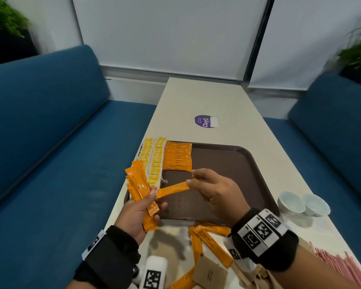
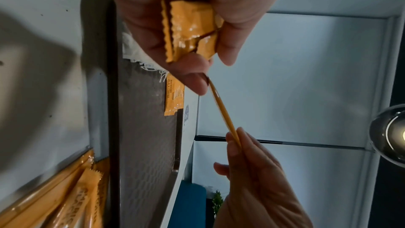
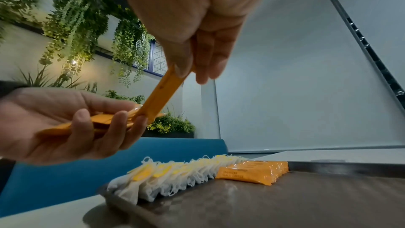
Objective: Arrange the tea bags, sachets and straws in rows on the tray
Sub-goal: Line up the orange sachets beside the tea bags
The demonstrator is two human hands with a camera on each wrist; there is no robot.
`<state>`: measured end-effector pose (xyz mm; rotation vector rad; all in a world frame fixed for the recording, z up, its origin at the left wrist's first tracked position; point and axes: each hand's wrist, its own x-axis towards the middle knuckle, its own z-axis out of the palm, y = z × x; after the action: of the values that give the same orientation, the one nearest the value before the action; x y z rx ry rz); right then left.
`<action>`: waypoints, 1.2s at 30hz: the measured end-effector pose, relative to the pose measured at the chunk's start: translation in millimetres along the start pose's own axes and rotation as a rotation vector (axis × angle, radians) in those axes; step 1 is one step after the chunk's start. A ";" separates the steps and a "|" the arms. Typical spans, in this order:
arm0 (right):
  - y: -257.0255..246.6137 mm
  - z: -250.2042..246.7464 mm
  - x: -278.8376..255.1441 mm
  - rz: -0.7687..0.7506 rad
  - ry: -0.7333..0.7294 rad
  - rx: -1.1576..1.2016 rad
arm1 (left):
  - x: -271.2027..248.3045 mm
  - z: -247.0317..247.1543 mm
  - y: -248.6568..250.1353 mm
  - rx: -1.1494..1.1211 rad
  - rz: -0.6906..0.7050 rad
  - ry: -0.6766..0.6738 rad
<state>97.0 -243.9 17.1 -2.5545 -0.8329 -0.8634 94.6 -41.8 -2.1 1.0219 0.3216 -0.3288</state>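
My left hand (image 1: 143, 207) grips a bundle of orange coffee sachets (image 1: 139, 183) above the near left corner of the brown tray (image 1: 227, 174). My right hand (image 1: 208, 186) pinches one end of a single orange sachet (image 1: 173, 189); its other end still touches the left hand's fingers. Along the tray's left side lie two rows of white tea bags with yellow tags (image 1: 154, 161) and a row of orange sachets (image 1: 177, 156). In the right wrist view the pinched sachet (image 3: 162, 93) slants down to the bundle (image 3: 105, 122). The left wrist view shows the bundle's ends (image 2: 188, 29).
More loose orange sachets (image 1: 208, 240) and brown paper packets (image 1: 208, 274) lie on the table in front of the tray. Pink straws (image 1: 342, 265) lie at the near right. Two white cups (image 1: 302, 204) stand right of the tray. Blue benches flank the table.
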 end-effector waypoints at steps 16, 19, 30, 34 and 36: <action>-23.4 7.9 13.1 1.051 -0.257 1.308 | 6.8 17.5 -7.3 0.100 0.124 0.090; -28.6 19.8 12.8 1.130 -0.226 1.375 | 4.8 22.3 -15.3 0.178 0.103 0.047; 41.2 24.7 47.4 1.115 -0.499 0.668 | -0.8 6.7 -20.3 0.297 0.001 0.008; 78.0 39.1 65.3 0.895 -0.712 0.221 | -2.7 -0.9 -24.0 0.320 -0.027 0.000; 84.4 50.1 72.1 0.933 -0.736 0.234 | -2.9 -4.3 -25.6 0.326 -0.042 0.004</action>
<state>218.2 -256.0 15.2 -2.5707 0.1736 0.4403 80.9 -50.1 -22.8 1.3367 0.2988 -0.4263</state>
